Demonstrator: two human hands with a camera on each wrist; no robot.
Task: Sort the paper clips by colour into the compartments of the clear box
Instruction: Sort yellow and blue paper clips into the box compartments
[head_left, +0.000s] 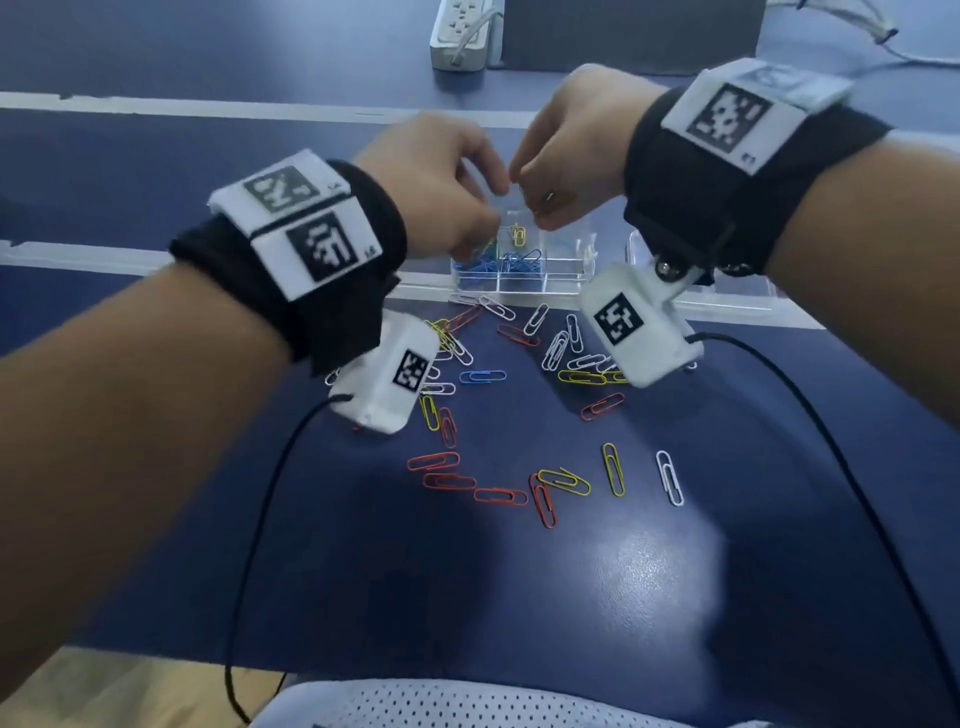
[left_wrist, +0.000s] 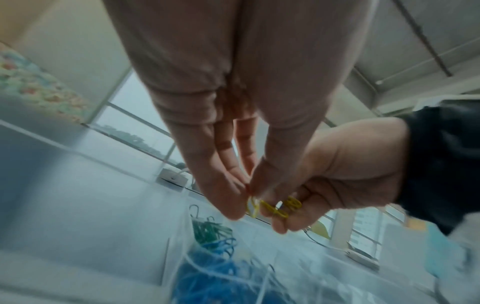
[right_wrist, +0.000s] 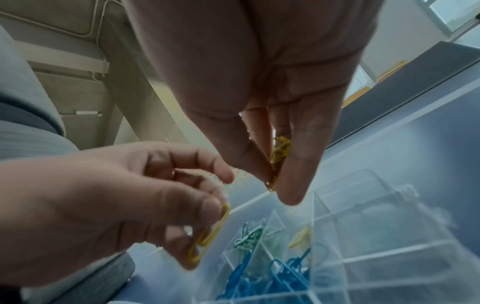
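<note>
Both hands hover over the clear compartment box (head_left: 563, 283). My left hand (head_left: 488, 210) pinches one yellow clip (left_wrist: 252, 208), also visible as the yellow clip (right_wrist: 207, 236) from the right wrist. My right hand (head_left: 530, 208) pinches a small bunch of yellow clips (right_wrist: 279, 156) between thumb and fingers. Inside the box lie blue clips (head_left: 501, 262), green clips (right_wrist: 246, 236) and a yellow clip (head_left: 518, 235) in a back compartment. Loose red, yellow and white clips and one blue clip (head_left: 483, 376) are scattered on the blue table in front of the box.
A white power strip (head_left: 462, 36) and a dark panel (head_left: 623, 31) stand at the back. A clear lid or tray (head_left: 727, 293) lies right of the box. Black wrist-camera cables (head_left: 249, 519) trail toward the table's near edge.
</note>
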